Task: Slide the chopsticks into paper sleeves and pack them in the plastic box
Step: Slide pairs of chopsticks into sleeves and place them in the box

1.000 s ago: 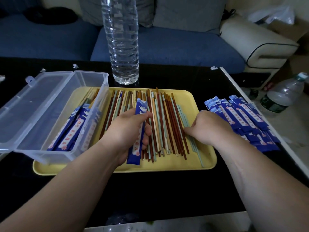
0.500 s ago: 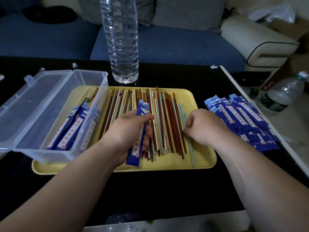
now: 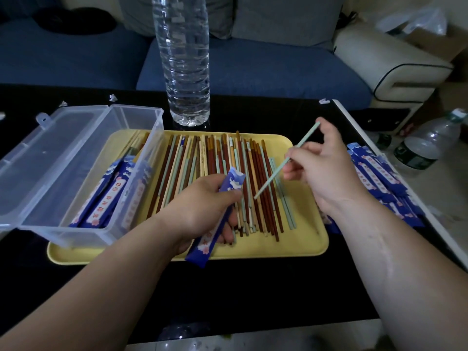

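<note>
My left hand (image 3: 202, 206) grips a blue paper sleeve (image 3: 215, 224) over the yellow tray (image 3: 304, 244), its open end pointing up and right. My right hand (image 3: 321, 165) pinches a pale green chopstick (image 3: 276, 171) lifted above the tray, its lower tip slanting down toward the sleeve's mouth but still apart from it. Several loose chopsticks (image 3: 228, 173), brown, red, cream and green, lie side by side on the tray. The clear plastic box (image 3: 76, 173) stands open on the tray's left end, with several sleeved chopsticks (image 3: 109, 196) inside.
A pile of empty blue sleeves (image 3: 379, 181) lies on the black table right of the tray. A tall water bottle (image 3: 184, 59) stands behind the tray. The table's right edge (image 3: 354, 133) runs close by, a second bottle (image 3: 428, 145) on the floor beyond.
My right hand has picked one green chopstick off the tray's right side and raised it, tilted toward the sleeve. My left hand has kept hold of the sleeve.
</note>
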